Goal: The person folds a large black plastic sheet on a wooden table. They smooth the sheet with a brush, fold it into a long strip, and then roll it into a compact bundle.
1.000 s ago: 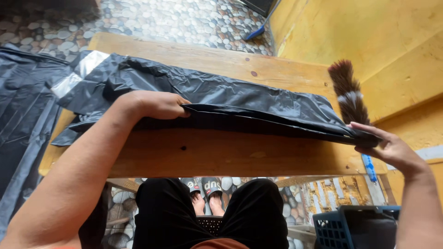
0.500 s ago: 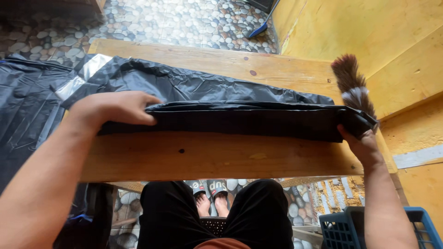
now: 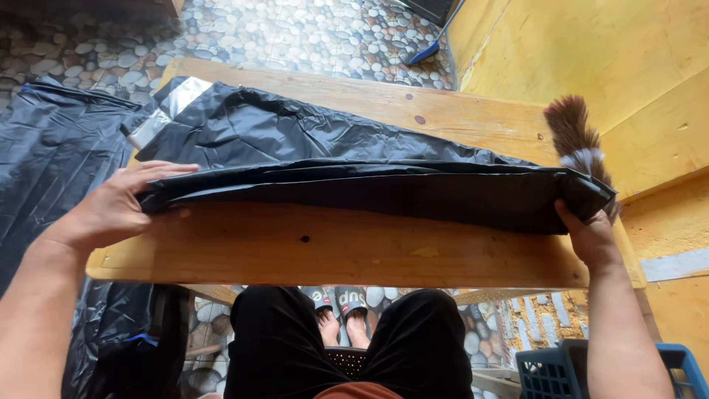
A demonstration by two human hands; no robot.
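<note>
A long black plastic bag (image 3: 354, 185) lies folded lengthwise across a wooden table (image 3: 332, 247). My left hand (image 3: 118, 207) grips the folded strip at its left end, fingers laid over the top. My right hand (image 3: 591, 233) pinches the strip's right end near the table's right edge. The folded part forms a flat band between both hands. More of the bag, with a grey taped end (image 3: 166, 111), spreads toward the far left of the table.
A brown and white feather duster (image 3: 580, 140) lies at the table's right end. Black plastic sheeting (image 3: 52, 170) hangs to the left. A blue crate (image 3: 550, 369) stands at lower right. A yellow plywood wall (image 3: 591, 59) rises on the right; pebble floor lies beyond.
Both hands have drawn the near edge of the bag toward me and folded it into a flat band. My right hand has moved left, closer along the table edge.
</note>
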